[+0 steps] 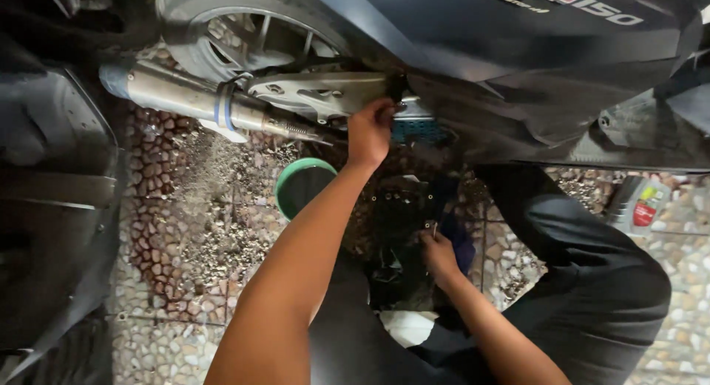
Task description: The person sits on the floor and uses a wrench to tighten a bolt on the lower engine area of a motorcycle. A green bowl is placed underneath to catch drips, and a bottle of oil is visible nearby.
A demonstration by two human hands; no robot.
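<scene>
Reaching up at twelve o'clock, our left hand (pixel 370 130) curls closed on a fitting under the motorcycle's dark body (pixel 518 52), beside the exhaust pipe (pixel 200 100). Our right hand (pixel 438 253) pinches a small metal part low at five o'clock. A green bowl (pixel 285 187) sits beneath the engine, likely as a catch basin.

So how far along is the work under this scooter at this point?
Done: a green basin already sits on the tiled floor under the engine, and a bottle stands nearby. In hand: the left hand reaches up to the underside by the exhaust pipe; the right hand holds a small tool low down. What is left can't be judged.
</scene>
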